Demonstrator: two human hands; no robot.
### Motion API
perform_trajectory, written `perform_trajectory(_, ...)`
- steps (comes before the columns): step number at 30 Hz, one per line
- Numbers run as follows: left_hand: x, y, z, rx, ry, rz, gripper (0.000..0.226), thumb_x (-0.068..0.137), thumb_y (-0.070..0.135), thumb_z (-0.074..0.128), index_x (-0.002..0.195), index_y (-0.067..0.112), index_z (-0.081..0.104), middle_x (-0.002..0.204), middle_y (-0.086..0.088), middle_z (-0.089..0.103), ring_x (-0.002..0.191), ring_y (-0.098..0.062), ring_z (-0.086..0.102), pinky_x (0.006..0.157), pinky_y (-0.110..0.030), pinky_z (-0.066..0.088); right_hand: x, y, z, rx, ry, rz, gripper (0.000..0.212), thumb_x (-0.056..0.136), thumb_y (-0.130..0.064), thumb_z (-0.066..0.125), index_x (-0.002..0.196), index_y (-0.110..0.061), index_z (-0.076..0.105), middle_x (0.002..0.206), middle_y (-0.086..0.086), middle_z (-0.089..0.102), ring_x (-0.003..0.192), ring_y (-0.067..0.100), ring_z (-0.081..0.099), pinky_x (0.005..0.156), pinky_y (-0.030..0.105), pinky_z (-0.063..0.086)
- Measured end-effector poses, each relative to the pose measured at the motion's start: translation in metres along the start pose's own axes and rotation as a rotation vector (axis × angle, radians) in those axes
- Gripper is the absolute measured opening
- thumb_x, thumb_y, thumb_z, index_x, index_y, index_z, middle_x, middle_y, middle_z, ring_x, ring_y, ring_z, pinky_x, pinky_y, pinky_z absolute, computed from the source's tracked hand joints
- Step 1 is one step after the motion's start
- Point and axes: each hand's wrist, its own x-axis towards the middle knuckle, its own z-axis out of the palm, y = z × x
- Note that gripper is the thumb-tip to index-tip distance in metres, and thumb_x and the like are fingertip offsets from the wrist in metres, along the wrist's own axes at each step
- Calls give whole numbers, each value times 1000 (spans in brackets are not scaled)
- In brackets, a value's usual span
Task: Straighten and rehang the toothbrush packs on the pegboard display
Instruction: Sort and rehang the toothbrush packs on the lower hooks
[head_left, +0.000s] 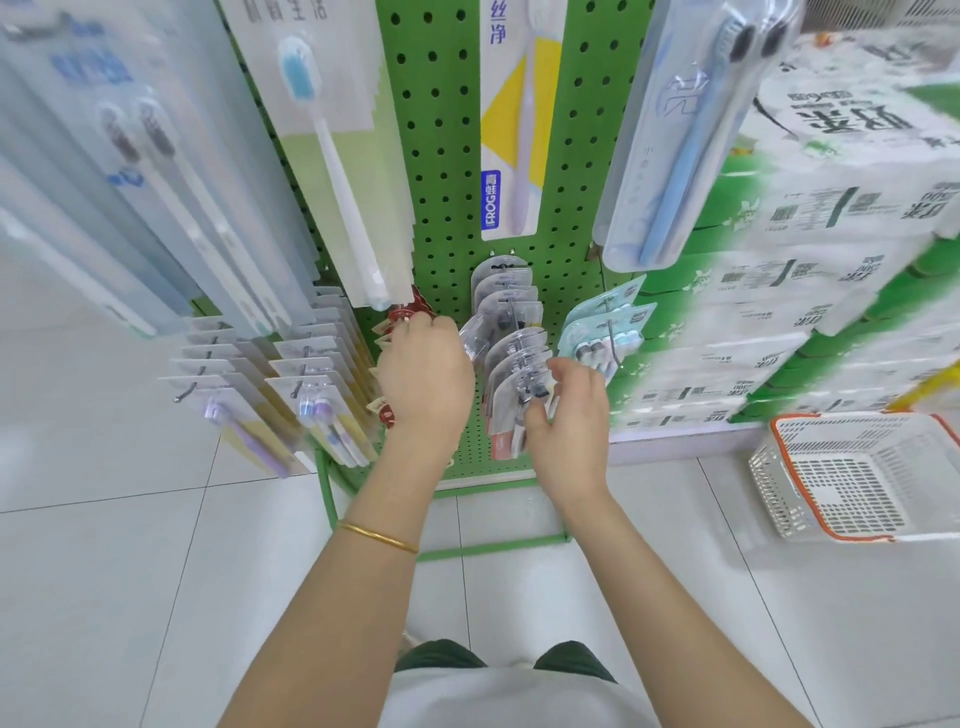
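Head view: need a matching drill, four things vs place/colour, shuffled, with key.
Things:
1. red packs
2. grey packs
3. basket
4. bangle

Place or colour:
A. white with an orange rim, on the floor at right
B. gold, round the left forearm
C. at the fingers of the right hand
D. at the fingers of the left hand

Pairs: 1-D; 2-C; 3-A; 4-B
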Motion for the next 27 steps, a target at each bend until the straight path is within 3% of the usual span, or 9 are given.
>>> perform_trajectory(5,-16,1,-15,-142,212,-17,10,85,14,62,84,4,64,88,-14,60,83,-33,57,50,-29,31,-6,-5,-7,61,-34,-9,45,81,2,57,125,-2,50,119,12,51,111,26,46,91,24,33)
perform_trajectory(9,-32,3,-31,-316,311,-59,16,91,22,58,87,8,62,90,-10,59,86,-29,53,58,-32,35,-11,-9,-11,140,-57,-29,43,83,0,56,125,-5,49,118,8,47,109,28,50,91,38,43)
perform_trajectory(12,-37,2,-46,-416,416,-78,19,94,25,55,89,8,62,88,-9,59,83,-28,52,64,-38,42,-12,-13,-15,197,-74,-66,40,84,-2,55,123,-7,49,112,2,44,105,24,48,86,39,46)
perform_trajectory(15,-40,2,-67,-499,486,-81,21,98,25,48,92,8,59,88,-6,59,82,-25,50,68,-34,37,-8,-18,-13,270,-137,-105,28,82,-14,49,110,-10,54,106,4,53,102,22,50,83,44,48)
perform_trajectory(17,-42,3,-81,-561,480,-97,21,99,26,44,96,10,57,87,-2,57,81,-21,49,68,-32,36,-7,-23,-14,338,-176,-97,22,80,-22,46,101,-17,52,98,1,54,96,21,52,79,42,50)
perform_trajectory(22,-48,7,-92,-848,350,-144,16,99,28,47,90,18,54,74,11,51,72,-12,47,65,-29,38,-16,-34,-27,496,-273,-59,49,84,-46,50,125,-17,50,118,-6,57,112,8,53,94,26,42)
perform_trajectory(24,-48,11,-89,-997,272,-187,16,98,28,50,84,23,55,74,12,53,70,-7,48,66,-24,41,-15,-33,-34,517,-318,-52,33,93,-38,50,120,-21,53,112,-8,61,105,5,57,91,24,44)
perform_trajectory(27,-44,21,-81,-1195,159,-325,17,98,27,50,82,26,57,85,4,61,77,-7,54,75,-25,46,-13,-26,-49,579,-362,-11,16,98,-23,49,99,-13,61,89,1,63,78,4,55,72,21,43)
